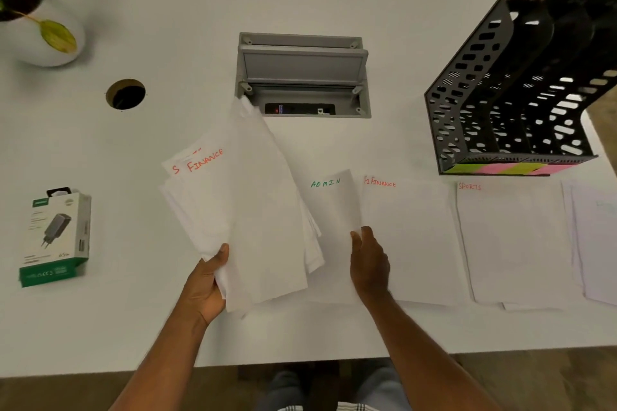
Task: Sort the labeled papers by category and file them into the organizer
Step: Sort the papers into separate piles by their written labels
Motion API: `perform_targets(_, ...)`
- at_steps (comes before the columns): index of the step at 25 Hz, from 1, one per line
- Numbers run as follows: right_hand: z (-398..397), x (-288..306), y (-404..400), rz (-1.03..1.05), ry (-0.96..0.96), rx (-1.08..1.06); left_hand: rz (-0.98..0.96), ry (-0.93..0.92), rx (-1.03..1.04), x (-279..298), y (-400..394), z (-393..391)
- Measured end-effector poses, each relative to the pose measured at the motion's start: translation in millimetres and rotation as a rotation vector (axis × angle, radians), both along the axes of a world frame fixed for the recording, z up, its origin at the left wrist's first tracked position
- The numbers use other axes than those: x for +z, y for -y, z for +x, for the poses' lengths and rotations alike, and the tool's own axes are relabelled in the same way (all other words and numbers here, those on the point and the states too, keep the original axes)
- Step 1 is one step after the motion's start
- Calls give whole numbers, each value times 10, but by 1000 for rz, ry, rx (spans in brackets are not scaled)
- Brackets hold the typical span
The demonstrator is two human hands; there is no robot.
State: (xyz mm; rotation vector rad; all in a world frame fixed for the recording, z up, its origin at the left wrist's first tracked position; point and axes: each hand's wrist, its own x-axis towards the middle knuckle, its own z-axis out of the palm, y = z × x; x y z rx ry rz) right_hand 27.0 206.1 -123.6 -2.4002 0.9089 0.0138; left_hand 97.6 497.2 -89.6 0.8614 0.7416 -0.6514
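My left hand (208,280) grips a fanned stack of white papers (253,210) by its lower left corner; one sheet in it reads FINANCE in red. My right hand (369,260) rests with its fingertips on the lower right edge of a sheet labeled ADMIN (329,210) lying on the table. To the right lie a FINANCE pile (410,237), a SPORTS pile (514,237) and another pile (597,237) cut off by the frame edge, its label too faint to read. The black mesh organizer (507,100) stands at the back right, with coloured sticky labels along its front edge.
A white table (200,27) carries a potted plant (36,20) at the far left, a round cable hole (126,94), an open grey socket box (302,77) in the middle and a boxed charger (56,237) at the left. The table's near edge runs just in front of my knees.
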Motion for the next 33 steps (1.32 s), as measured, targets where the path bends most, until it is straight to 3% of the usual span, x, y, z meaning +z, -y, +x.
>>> perform_targets(3, 110, 50, -28, 27, -31, -18, 79, 35, -101, -43, 20, 1)
perform_targets(5, 159, 100, -4, 80, 74, -87, 138, 43, -162, -107, 51, -8)
perform_targets(8, 274, 268, 15, 490, 306, -313, 194, 30, -217, -220, 70, -33)
perform_targets(11, 336, 434, 32, 654, 185, -151, 209, 25, -240, -309, 120, -41)
perform_targets(13, 311, 429, -25, 628, 24, 51, 203, 30, -248, -330, 182, -29)
perform_targets(15, 279, 387, -107, 552, -22, 124, 201, 36, -247, -340, 245, -20)
perform_targets(19, 246, 383, -188, 451, 50, 27, 191, 35, -246, -335, 282, 0)
perform_targets(23, 188, 393, -199, 369, 72, 85, 201, 25, -252, -343, 262, -23)
perform_targets(33, 131, 381, -159, 457, 180, -145, 195, 38, -263, -362, 256, -100)
